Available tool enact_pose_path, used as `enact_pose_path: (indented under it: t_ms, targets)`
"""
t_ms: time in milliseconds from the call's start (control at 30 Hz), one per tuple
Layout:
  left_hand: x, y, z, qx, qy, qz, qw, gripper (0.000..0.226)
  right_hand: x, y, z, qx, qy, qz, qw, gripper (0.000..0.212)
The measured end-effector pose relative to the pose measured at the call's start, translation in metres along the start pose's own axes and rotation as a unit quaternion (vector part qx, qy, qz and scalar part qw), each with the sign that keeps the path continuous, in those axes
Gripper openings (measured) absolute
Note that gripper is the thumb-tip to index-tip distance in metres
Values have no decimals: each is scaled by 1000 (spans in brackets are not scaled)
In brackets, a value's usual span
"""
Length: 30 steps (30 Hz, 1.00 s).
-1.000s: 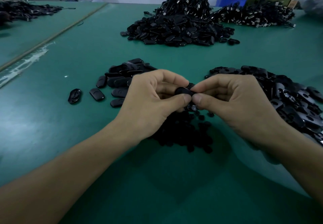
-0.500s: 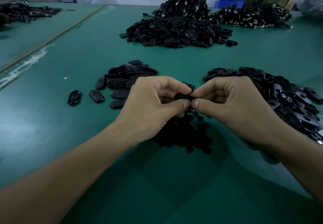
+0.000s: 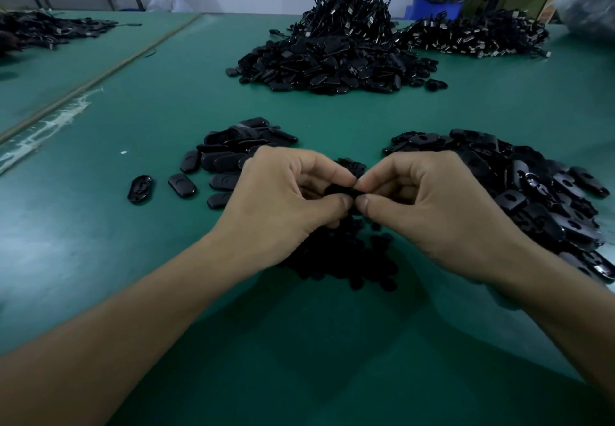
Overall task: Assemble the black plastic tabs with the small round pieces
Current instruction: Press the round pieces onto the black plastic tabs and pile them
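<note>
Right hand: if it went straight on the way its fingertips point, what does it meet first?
The right hand points at the left hand; both pinch one black tab between them. It would press into that tab first, then probably the left fingertips.

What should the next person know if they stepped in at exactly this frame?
Left hand: thumb and fingers pinch one end of a black tab, held above the green table.
Right hand: pinches the other end of the same tab. The fingertips hide whether a round piece is seated.
Small round pieces: heaped directly under the hands.
Right pile: loose tabs, many showing open holes.
Left group: fewer tabs, probably finished ones.
Left to do: finish this tab, set it aside, then work through the right pile.
</note>
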<state>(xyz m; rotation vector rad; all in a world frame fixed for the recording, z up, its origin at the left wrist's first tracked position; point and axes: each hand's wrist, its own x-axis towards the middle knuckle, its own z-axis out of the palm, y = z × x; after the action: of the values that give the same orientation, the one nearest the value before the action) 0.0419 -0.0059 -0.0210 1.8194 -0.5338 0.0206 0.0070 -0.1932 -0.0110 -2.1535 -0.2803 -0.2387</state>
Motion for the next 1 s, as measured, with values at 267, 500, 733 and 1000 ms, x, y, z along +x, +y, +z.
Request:
enact_pose_path:
  t_ms: [267, 500, 733, 1000]
  targets:
    - [7, -6, -11, 28, 94, 23, 995, 24, 3, 6, -3, -152, 39, -12, 987, 27]
    - [20, -23, -46, 134, 212, 8, 968, 28, -3, 10, -23, -481, 21, 159, 862, 37]
    - [23, -34, -58, 207, 231, -30, 950, 14, -3, 12, -25, -461, -2, 179, 869, 32]
    - [23, -39, -60, 261, 209, -64, 940, 17, 4, 21, -33, -302, 65, 87, 947, 23]
